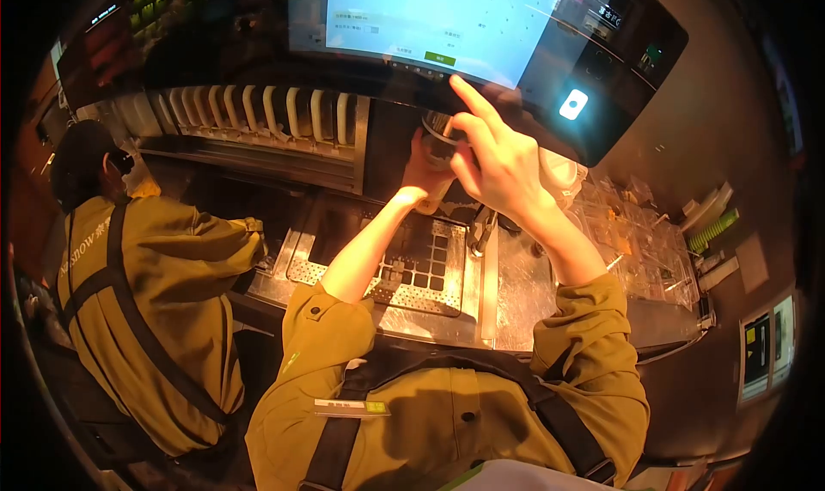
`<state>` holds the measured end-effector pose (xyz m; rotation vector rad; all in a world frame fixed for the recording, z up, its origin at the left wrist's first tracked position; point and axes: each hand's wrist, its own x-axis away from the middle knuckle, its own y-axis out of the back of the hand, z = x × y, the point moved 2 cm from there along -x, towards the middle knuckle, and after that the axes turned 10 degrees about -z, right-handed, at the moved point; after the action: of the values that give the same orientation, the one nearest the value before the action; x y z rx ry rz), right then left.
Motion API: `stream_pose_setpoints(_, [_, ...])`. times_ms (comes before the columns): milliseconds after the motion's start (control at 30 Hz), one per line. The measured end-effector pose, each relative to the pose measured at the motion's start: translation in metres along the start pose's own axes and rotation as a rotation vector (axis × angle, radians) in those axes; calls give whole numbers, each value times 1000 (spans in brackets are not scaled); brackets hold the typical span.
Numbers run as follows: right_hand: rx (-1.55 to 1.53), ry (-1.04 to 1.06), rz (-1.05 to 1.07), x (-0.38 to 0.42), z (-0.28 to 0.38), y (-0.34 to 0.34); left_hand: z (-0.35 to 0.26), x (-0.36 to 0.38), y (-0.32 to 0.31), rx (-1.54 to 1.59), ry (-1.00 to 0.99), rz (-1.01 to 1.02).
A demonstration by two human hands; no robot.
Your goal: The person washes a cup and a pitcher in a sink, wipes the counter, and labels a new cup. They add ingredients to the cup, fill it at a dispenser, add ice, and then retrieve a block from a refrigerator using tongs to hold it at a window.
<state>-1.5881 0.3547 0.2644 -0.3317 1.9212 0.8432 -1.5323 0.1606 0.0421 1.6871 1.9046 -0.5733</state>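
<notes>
Left hand [418, 171] wraps what seems a cup [440, 149], best kept level; right hand [501, 154], index outstretched, should touch the touchscreen [430, 18] lightly.

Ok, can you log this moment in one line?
left hand: holding cup | right hand: pointing toward screen | co-worker: at left

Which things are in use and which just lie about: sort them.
In use:
- left hand, gripping a container
- right hand, index finger raised toward the lit screen

Apparently idle:
- clear bins, right
- green stack, beyond them
</notes>
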Motion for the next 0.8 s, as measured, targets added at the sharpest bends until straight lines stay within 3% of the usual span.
stream_pose_setpoints(100, [4,62,-26,-11,-1,-17,-18,-4,5,-97,24,-14])
stream_pose_setpoints(167, [-18,28,18,-16,3,-22,-103,15,38,-47,304,8])
stream_pose_setpoints(200, [-5,25,39,-18,5,-25,-130,11,44,52,199,-13])
stream_pose_setpoints(300, [-7,-58,155,-26,3,-33,-84,4,27,105,152,7])
stream_pose_setpoints(400, [-223,-61,-26,-31,-3,-20,-1,-9,1,167,62,37])
stream_pose_setpoints(533, [-398,-278,-167,-37,-20,12,-48,0,19,195,104,-56])
stream_pose_setpoints(800, [-370,-304,-109,-36,-25,18,-68,1,28,153,241,-42])
